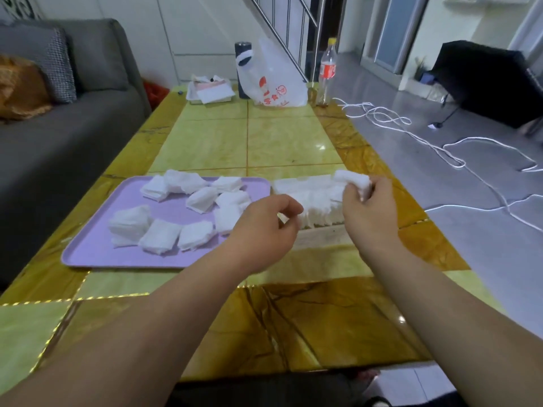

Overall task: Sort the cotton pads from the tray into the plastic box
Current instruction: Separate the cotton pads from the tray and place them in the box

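Note:
A lilac tray (97, 251) lies on the table at the left, with several small stacks of white cotton pads (160, 236) spread over it. Right of the tray stands a clear plastic box (320, 237), and rows of pads (311, 198) stand on edge inside it. My right hand (368, 207) hovers over the box's right end and pinches a small wad of cotton pads (354, 179) at its fingertips. My left hand (264, 227) is between the tray and the box, its fingers curled over the box's left end. I cannot tell whether it holds anything.
At the table's far end stand a white plastic bag (270, 80), a dark flask (242, 71), a soda bottle (326, 71) and a white box of papers (211, 91). A grey sofa (58, 127) runs along the left. White cables (440, 148) trail over the floor at the right.

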{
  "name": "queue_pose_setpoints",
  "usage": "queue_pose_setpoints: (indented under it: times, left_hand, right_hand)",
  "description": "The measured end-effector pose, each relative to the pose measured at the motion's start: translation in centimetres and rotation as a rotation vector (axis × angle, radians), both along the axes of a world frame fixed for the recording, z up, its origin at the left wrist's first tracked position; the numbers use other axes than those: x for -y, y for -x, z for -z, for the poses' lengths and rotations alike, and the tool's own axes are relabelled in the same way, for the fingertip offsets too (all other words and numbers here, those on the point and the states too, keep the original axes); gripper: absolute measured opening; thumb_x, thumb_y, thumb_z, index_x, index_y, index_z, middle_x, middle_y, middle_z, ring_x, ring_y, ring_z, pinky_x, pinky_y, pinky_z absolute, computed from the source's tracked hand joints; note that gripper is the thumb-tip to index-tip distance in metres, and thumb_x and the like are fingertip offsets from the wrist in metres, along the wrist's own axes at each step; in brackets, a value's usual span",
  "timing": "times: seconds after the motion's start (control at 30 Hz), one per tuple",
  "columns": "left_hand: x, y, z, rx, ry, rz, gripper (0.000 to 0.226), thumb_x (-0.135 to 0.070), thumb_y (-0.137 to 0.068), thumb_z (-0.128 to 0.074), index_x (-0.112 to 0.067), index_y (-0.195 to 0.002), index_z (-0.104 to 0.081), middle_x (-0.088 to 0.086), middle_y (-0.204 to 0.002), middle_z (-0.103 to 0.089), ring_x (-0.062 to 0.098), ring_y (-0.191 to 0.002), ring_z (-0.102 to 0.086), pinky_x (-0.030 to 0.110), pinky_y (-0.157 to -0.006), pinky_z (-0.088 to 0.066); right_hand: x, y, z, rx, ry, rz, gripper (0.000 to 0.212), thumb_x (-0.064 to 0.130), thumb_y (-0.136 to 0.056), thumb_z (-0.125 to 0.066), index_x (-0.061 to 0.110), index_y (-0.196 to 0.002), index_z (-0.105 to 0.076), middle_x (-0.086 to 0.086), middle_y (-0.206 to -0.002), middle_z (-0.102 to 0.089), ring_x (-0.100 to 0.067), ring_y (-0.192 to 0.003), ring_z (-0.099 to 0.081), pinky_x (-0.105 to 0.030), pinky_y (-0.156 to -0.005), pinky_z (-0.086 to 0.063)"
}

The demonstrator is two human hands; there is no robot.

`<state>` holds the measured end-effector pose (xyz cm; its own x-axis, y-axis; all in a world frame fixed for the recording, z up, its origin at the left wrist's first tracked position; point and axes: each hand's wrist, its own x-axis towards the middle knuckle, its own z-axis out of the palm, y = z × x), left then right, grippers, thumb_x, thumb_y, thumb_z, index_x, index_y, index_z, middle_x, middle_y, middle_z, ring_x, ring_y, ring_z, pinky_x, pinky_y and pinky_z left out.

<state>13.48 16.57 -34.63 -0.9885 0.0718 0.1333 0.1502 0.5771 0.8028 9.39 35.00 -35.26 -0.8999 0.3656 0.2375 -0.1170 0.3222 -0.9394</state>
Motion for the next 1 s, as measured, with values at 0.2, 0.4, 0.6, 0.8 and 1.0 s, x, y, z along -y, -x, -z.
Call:
queue_pose_setpoints:
  times: [0.2, 0.4, 0.6, 0.8, 1.0]
  left_hand:
    - [-3.6, 1.7, -1.0, -0.140, 0.209, 0.148, 0.016, -0.022, -0.097, -0.063, -0.028, -0.110, -0.071, -0.015, -0.106, -0.063, 0.001, -0.089, -0.063, 0.024, -0.079, -0.053]
    - [-8.5, 7.5, -0.8, -0.190, 0.552, 0.233, 0.029, -0.022, -0.095, -0.060, -0.025, -0.123, -0.066, -0.007, -0.127, -0.061, 0.019, -0.120, -0.053, 0.042, -0.096, -0.049]
    - [-11.4, 10.7, 0.2, -0.154, 0.756, 0.489, 0.030, -0.036, -0.082, -0.051, -0.043, -0.110, -0.059, -0.014, -0.097, -0.053, 0.017, -0.101, -0.052, 0.045, -0.091, -0.050]
    - [-10.8, 9.0, 0.6, -0.263, 0.732, 0.499, 0.041, -0.057, -0.079, -0.046, -0.036, -0.108, -0.065, -0.015, -0.100, -0.068, 0.019, -0.101, -0.061, 0.044, -0.092, -0.051]
    - [-9.9, 7.1, -0.1, -0.265, 0.944, 0.449, 0.059, -0.071, -0.085, -0.052, -0.034, -0.130, -0.061, -0.011, -0.119, -0.059, 0.023, -0.120, -0.042, 0.043, -0.100, -0.036]
  right_hand:
    - [-2.4, 1.6, 0.0, -0.067, 0.116, 0.144, 0.030, 0.023, -0.102, -0.052, 0.005, -0.125, -0.045, 0.013, -0.088, -0.047, -0.011, -0.078, -0.052, -0.031, -0.071, -0.039]
    - [-4.8, 2.6, 1.0, -0.046, 0.195, 0.203, 0.027, 0.024, -0.103, -0.048, 0.009, -0.125, -0.044, 0.011, -0.092, -0.050, -0.011, -0.081, -0.053, -0.028, -0.071, -0.039]
    - [-5.5, 2.7, 1.9, 0.033, 0.238, 0.176, 0.030, 0.022, -0.105, -0.049, 0.010, -0.131, -0.042, 0.004, -0.108, -0.054, 0.003, -0.083, -0.052, -0.012, -0.063, -0.036]
    - [-5.5, 2.1, 1.2, 0.069, 0.217, 0.142, 0.030, 0.024, -0.098, -0.055, 0.016, -0.127, -0.050, 0.013, -0.099, -0.056, 0.004, -0.085, -0.054, -0.015, -0.065, -0.040]
    - [-5.5, 1.0, -0.5, 0.067, 0.139, 0.087, 0.016, 0.022, -0.086, -0.067, 0.020, -0.100, -0.060, 0.012, -0.084, -0.060, 0.002, -0.069, -0.056, -0.014, -0.056, -0.041]
